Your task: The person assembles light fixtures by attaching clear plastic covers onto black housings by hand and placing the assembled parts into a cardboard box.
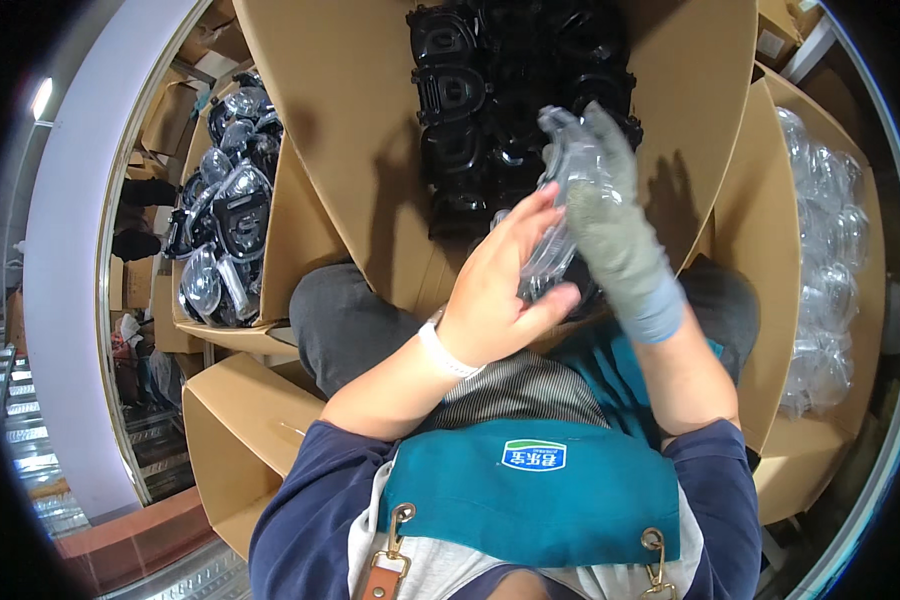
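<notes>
Centrally, just right of the frame's middle, a clear plastic shell is held upright between both hands above a cardboard box of black plastic trays. The bare left hand is closed loosely around the shell's lower edge, thumb in front, apparently to steady it. The gloved right hand is laid flat along its far side, fingers extended, seemingly as a brace. More clear shells are stacked in a box at the right edge.
</notes>
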Available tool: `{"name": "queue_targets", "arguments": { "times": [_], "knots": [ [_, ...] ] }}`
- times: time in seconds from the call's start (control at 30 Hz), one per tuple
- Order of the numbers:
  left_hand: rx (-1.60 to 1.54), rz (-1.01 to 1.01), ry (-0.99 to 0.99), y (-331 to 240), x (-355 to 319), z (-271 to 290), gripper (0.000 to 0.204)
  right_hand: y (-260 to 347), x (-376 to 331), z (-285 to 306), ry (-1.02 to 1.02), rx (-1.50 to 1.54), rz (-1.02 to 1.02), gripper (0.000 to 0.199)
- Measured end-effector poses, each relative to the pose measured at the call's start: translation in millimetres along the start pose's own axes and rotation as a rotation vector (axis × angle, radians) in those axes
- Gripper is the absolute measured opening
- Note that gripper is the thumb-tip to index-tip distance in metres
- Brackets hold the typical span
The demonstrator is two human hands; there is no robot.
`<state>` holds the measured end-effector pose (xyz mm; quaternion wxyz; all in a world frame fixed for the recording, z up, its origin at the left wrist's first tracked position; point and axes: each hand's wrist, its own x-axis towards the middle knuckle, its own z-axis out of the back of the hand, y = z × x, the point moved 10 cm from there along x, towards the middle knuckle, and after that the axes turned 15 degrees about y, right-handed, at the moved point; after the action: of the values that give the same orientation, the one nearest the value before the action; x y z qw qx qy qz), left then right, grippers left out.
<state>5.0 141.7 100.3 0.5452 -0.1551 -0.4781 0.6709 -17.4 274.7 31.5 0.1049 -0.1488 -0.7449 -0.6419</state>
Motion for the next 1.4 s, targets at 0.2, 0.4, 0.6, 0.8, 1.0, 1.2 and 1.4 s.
{"name": "queue_targets", "arguments": {
  "times": [0.2,0.4,0.6,0.8,1.0,1.2,1.4],
  "knots": [
    [0.350,-0.156,0.132,-12.0,21.5,-7.1,0.047,-14.1,-34.6,-34.7,0.055,1.115,-0.188,0.073],
    [0.089,-0.246,0.367,5.5,42.6,-12.8,0.027,7.1,-30.9,-1.2,0.038,1.022,-0.210,0.082],
    [-0.099,0.246,-0.644,153.2,33.7,96.7,0.025,26.9,-15.7,4.8,0.146,1.358,-0.067,0.097],
    [0.192,1.289,-0.528,434.3,-81.6,124.6,0.050,23.7,-15.2,1.8,0.058,1.468,-0.154,0.095],
    [-0.342,1.290,-0.738,475.1,-88.7,92.2,0.054,27.4,-19.8,6.5,0.104,1.145,-0.127,0.083],
    [-0.254,1.302,-0.760,389.0,-50.0,76.8,0.047,12.7,-19.5,21.3,-0.117,1.060,-0.205,0.078],
    [-0.021,0.595,-0.610,232.7,15.1,55.5,0.024,-17.3,-32.6,41.3,-0.304,0.307,-0.351,0.064]
  ]
}}
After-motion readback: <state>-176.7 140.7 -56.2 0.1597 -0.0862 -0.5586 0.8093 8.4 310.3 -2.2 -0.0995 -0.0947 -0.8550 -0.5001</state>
